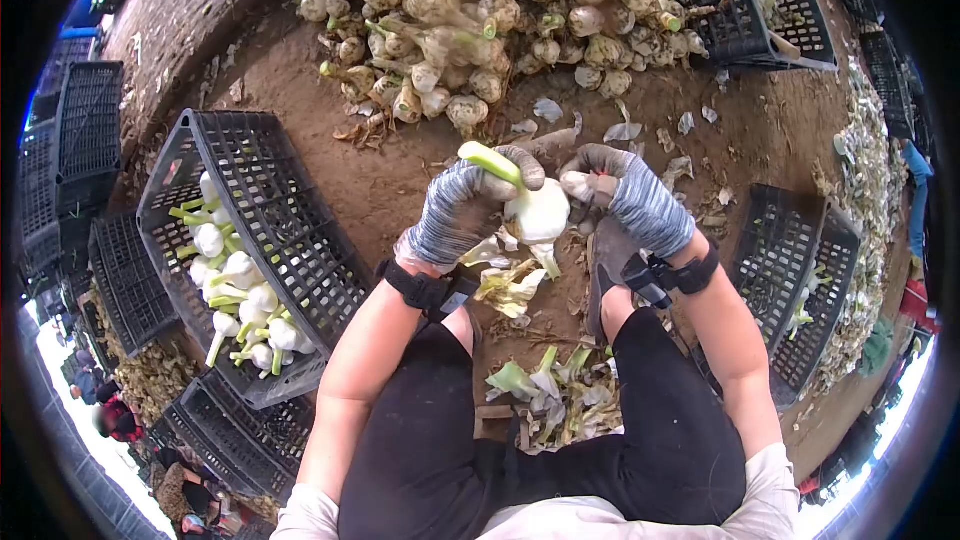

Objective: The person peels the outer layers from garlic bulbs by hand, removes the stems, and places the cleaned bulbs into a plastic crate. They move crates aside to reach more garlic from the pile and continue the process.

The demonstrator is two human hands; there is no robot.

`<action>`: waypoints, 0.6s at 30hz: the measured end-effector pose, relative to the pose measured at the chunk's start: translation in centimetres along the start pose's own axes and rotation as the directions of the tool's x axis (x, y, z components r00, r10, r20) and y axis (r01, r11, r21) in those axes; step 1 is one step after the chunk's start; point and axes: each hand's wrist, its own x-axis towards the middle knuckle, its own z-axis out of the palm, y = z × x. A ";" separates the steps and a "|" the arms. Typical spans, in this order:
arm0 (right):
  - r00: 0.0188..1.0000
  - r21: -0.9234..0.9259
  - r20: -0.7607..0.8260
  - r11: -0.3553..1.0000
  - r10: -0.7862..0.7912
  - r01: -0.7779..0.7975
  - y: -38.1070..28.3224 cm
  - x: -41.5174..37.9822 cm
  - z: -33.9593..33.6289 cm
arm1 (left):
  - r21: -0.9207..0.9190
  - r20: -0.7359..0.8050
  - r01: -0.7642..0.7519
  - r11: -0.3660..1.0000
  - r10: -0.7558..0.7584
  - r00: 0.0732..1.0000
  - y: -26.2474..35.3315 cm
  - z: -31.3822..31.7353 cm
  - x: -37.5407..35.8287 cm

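My left hand [470,202], in a grey striped glove, is closed around the green stem of a white garlic bulb [540,216]. The bulb hangs between my hands with its stem pointing up and left. Close by on the right, my right hand [630,190], gloved the same way, has its fingers curled and pinched near the bulb's side. What sits in those fingertips is hard to make out. Loose papery garlic skins [510,286] lie below the bulb, between my feet.
A heap of unpeeled garlic [480,20] lies ahead on the dirt floor. At left, a tilted black crate [290,205] holds cleaned white bulbs. Another black crate [775,250] stands at right, and one [720,10] at the upper right. Stems and peelings [570,400] lie between my legs.
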 end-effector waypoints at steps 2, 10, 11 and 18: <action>0.993 0.045 -0.055 0.993 0.109 -0.106 0.4 -0.3 -0.3 | -0.121 -0.008 0.037 0.992 -0.038 0.999 -0.1 -0.2 -0.2; 0.998 -0.088 -0.060 0.995 0.036 -0.041 -0.6 -0.5 1.5 | -0.077 0.111 0.028 0.997 -0.020 0.994 -0.5 -0.6 0.6; 0.997 0.008 -0.002 0.997 0.075 -0.075 -0.4 -0.4 1.0 | -0.103 0.145 0.036 0.994 -0.021 0.989 -0.3 -0.5 0.7; 0.997 0.194 -0.052 0.980 0.059 -0.048 -0.2 -1.1 1.1 | -0.191 0.116 0.162 0.968 -0.141 0.983 -0.6 -1.1 0.9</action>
